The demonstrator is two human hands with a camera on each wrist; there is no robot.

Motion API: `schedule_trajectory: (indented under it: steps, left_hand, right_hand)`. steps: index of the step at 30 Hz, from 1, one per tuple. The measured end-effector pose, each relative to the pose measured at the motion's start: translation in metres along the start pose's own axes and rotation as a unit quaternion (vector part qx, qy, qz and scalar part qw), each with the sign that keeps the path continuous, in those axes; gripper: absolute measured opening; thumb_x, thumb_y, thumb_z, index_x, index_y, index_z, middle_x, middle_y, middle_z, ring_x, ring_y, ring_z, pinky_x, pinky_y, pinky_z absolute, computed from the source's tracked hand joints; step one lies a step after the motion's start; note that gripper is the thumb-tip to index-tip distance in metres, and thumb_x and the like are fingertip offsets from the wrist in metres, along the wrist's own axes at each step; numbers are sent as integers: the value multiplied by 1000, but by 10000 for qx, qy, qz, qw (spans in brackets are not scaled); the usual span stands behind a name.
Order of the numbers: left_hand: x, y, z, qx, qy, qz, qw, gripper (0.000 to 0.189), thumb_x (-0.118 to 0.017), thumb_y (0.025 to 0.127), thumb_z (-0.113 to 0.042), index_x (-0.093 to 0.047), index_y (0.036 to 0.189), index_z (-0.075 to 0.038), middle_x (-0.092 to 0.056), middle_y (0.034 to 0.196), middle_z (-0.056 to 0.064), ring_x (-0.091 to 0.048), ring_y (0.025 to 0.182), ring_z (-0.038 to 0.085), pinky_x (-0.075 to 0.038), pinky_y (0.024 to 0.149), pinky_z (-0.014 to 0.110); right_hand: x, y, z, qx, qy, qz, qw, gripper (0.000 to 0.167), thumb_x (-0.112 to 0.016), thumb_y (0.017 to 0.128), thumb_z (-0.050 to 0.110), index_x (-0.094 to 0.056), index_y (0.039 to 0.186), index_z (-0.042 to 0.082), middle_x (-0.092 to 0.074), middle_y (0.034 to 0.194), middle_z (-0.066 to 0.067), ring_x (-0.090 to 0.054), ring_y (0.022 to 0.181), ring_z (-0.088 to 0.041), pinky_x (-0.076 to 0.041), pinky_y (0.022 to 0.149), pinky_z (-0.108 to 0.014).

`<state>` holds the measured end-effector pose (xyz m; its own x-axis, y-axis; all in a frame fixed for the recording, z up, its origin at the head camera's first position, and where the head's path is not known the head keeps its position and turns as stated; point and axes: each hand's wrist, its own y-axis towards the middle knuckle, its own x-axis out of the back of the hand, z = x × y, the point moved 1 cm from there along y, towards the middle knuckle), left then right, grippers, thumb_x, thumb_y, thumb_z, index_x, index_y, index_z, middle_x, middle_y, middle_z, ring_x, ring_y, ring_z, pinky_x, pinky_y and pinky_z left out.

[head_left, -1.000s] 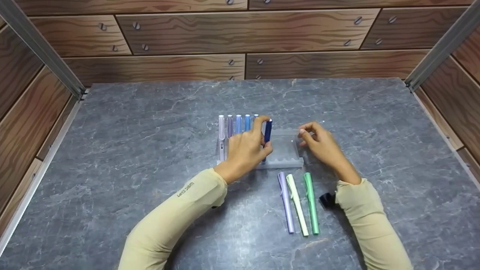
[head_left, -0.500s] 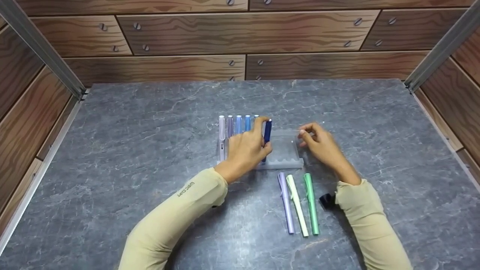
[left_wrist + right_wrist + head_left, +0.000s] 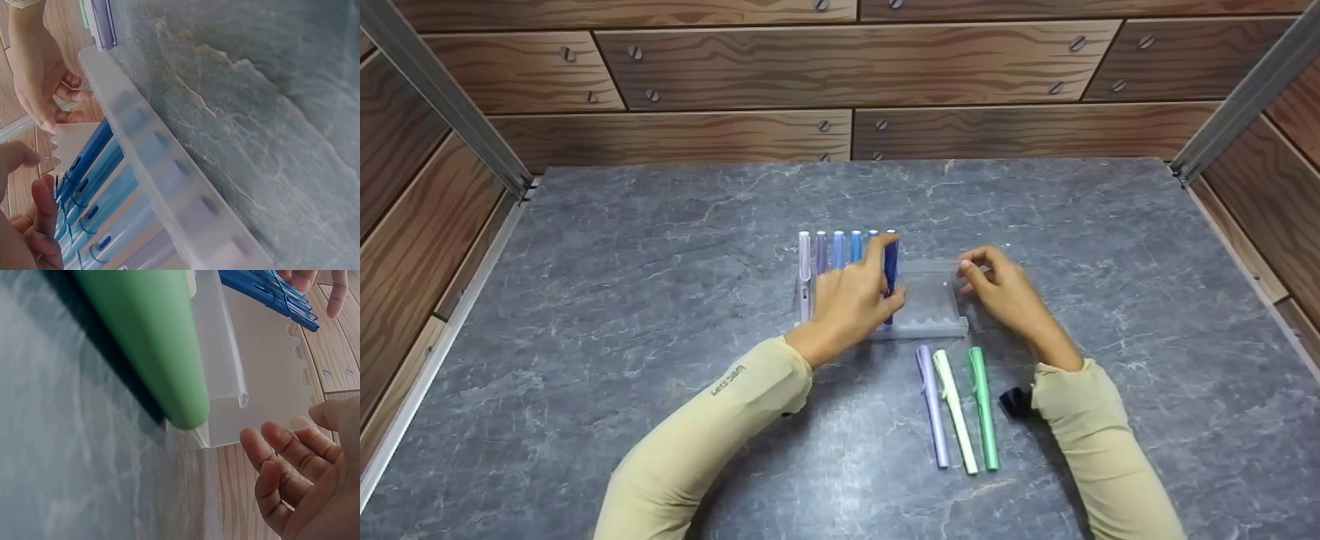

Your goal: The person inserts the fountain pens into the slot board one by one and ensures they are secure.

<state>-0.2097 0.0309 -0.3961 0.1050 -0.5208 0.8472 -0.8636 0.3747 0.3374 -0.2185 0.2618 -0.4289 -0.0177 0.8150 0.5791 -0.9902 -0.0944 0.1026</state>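
Navy pen [image 3: 892,259] lies in the translucent rack [image 3: 928,291], five lighter pens [image 3: 804,256] in a row toward nine o'clock of it; over it the left hand [image 3: 849,298] spreads thumb and index finger apart, though whether a fingertip touches the pen cannot be told. At the rack's two o'clock corner, the right hand [image 3: 1001,291] pinches the edge between thumb and index finger. Toward five o'clock, on the grey tabletop [image 3: 660,225], a cream pen [image 3: 956,414] lies between a lilac pen [image 3: 933,411] and a green pen [image 3: 984,412].

"Let's slim" [image 3: 728,380] on left sleeve [image 3: 706,431]
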Motion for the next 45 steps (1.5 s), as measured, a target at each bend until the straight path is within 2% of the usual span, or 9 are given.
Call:
schedule_trajectory:
  steps: [5,11,19,25,32,39,45]
  left_hand:
    - [0,-2,-3,46,-9,180,9998,66,-70,84,-38,-39,139,-19,-69,74,-9,-60,54,12,-40,44,26]
    - [-1,-4,-6,101,-216,488,9985,71,-72,82,-41,-39,140,-20,-68,75,-8,-53,51,8,-35,43,22]
    - [-4,-11,-11,-28,-633,1114,9918,73,-73,81,-45,-37,140,-22,-70,84,-4,-55,57,9,-40,46,21]
    - [-7,-16,-12,-179,-650,1464,9869,74,-74,79,-48,-39,139,-22,-68,83,-6,-56,59,10,-40,47,23]
    - [-12,-19,-15,-191,-635,1976,9780,78,-75,76,-51,-39,139,-23,-64,77,-9,-56,57,9,-42,47,23]
    - [-17,-23,-18,-272,-706,2426,9672,73,-75,76,-51,-42,135,-24,-64,75,-12,-56,60,7,-43,49,22]
    - [-24,-27,-20,-180,-444,2855,9572,75,-77,73,-54,-45,133,-23,-60,71,-11,-55,60,8,-43,50,24]
  right_hand:
    - [0,-1,-1,-27,-2,-8,10000,30,-45,102,21,-53,117,-3,-63,105,-23,-69,87,-36,-51,73,-18]
    - [1,-2,-1,-21,-22,-7,10000,31,-45,102,22,-53,118,-3,-63,106,-24,-69,87,-36,-50,73,-17]
    - [2,-3,1,-135,-67,45,9999,34,-45,102,26,-52,120,-2,-63,108,-22,-69,89,-34,-50,75,-19]
    - [3,-2,1,-114,-103,70,9999,33,-44,102,26,-52,119,-2,-63,108,-22,-69,89,-35,-51,77,-23]
    - [3,0,1,-53,-69,38,10000,31,-44,102,23,-53,118,-2,-63,107,-23,-69,87,-32,-52,76,-25]
    - [4,-1,2,-109,-105,68,9999,33,-45,102,25,-52,119,-2,-63,108,-23,-69,88,-34,-50,75,-19]
    - [2,-1,2,-166,-58,121,9998,33,-44,102,25,-52,120,-2,-63,109,-23,-69,90,-35,-49,74,-17]
